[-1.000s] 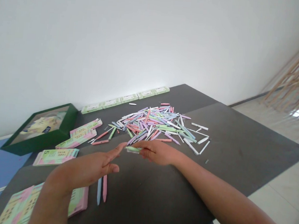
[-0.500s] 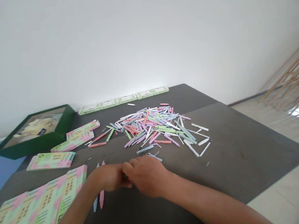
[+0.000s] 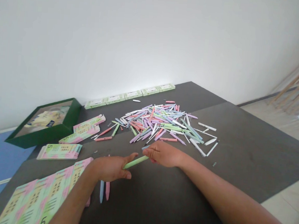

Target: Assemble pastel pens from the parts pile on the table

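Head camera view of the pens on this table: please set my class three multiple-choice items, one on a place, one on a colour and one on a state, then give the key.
1. Where do the pale blue pen and the pink pen lie?
A. Inside the green box
B. On the table, partly under the left hand
C. On the row of boxes by the wall

2. What colour is the pen between the left hand and the right hand?
A. Pale green
B. Pink
C. White

3. How do the pens in the middle of the table lie?
A. Bound in bundles
B. Standing in a cup
C. In a loose heap

Answers:
1. B, the hand covers part of both.
2. A, its barrel shows pale green.
3. C, they cross at all angles, unbound.
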A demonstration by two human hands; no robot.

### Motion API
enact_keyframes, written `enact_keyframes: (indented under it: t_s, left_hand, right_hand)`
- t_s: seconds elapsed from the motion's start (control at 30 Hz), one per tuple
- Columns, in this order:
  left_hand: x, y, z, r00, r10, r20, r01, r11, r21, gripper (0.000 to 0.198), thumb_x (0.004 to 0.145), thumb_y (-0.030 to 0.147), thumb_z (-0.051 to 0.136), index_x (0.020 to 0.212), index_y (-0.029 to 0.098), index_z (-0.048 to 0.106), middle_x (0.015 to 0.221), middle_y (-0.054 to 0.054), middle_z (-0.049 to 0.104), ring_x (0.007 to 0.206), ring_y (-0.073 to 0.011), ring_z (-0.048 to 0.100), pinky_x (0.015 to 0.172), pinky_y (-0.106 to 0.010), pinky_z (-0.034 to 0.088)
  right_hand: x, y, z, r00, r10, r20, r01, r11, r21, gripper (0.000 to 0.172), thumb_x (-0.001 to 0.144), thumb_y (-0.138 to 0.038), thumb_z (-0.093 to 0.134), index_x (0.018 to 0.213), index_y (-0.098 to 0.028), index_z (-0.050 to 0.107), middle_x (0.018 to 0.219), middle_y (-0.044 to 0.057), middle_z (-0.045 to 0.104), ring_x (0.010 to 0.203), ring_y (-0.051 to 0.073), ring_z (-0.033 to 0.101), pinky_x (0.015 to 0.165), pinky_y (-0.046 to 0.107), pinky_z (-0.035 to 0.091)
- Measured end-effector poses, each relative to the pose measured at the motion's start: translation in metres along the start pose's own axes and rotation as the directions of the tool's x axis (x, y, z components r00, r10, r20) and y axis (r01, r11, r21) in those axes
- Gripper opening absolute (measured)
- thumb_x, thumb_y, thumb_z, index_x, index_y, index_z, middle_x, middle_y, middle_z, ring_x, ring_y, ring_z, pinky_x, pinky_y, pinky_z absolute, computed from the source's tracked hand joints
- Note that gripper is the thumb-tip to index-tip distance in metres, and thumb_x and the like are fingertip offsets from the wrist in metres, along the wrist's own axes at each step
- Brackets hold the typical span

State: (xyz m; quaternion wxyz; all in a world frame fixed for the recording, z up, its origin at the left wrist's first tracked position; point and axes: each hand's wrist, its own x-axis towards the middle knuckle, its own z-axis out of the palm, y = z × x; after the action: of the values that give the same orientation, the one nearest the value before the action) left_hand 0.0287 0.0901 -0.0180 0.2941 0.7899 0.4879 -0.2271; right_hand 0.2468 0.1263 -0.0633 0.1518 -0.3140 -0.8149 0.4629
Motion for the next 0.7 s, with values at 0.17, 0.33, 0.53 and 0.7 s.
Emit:
enact_keyframes:
  t_s: [0.17,0.33,0.53,0.7]
  left_hand:
    - [-0.002,-0.003,0.000,0.999,-0.014,0.029,0.014,1.000,0.005,0.072,0.080,0.043,0.046,0.141,0.013,0.024,0.108,-0.013,0.065,0.087,-0.0263,0.063,0.072,-0.029,0.044]
    - [-0.007,-0.004,-0.002,1.000,-0.009,0.025,0.010,1.000,-0.018,0.073,0.082,0.040,0.045,0.143,0.014,0.017,0.094,-0.008,0.068,0.081,-0.0244,0.063,0.067,-0.027,0.043]
    - [-0.010,-0.008,-0.002,0.999,0.040,0.014,-0.039,0.996,-0.074,0.074,0.083,0.039,0.046,0.145,0.018,0.011,0.099,-0.005,0.067,0.085,-0.0232,0.062,0.070,-0.027,0.043]
    - [-0.011,-0.009,-0.002,0.998,0.054,0.031,-0.052,0.995,-0.080,0.072,0.082,0.037,0.046,0.144,0.019,0.015,0.103,-0.005,0.067,0.085,-0.0230,0.062,0.069,-0.026,0.043]
  right_hand:
    - [0.000,-0.006,0.009,0.994,0.101,0.040,-0.105,0.988,0.117,0.059,0.089,-0.054,0.028,0.048,-0.016,0.047,0.040,-0.002,0.043,0.039,0.009,0.041,0.045,0.022,0.030]
    - [0.002,-0.007,0.022,0.985,0.102,-0.140,-0.071,0.976,0.207,0.047,0.089,-0.048,0.034,0.056,-0.017,0.045,0.046,-0.004,0.041,0.043,0.008,0.036,0.044,0.021,0.026]
    - [0.000,-0.009,0.026,0.967,-0.054,-0.249,0.078,0.993,0.087,0.043,0.091,-0.045,0.034,0.062,-0.016,0.049,0.054,-0.003,0.046,0.052,0.009,0.042,0.049,0.022,0.029]
    - [-0.002,-0.010,0.019,0.985,-0.021,-0.171,0.050,0.985,0.164,0.060,0.091,-0.054,0.020,0.053,-0.016,0.047,0.044,-0.003,0.040,0.042,0.008,0.038,0.045,0.022,0.027]
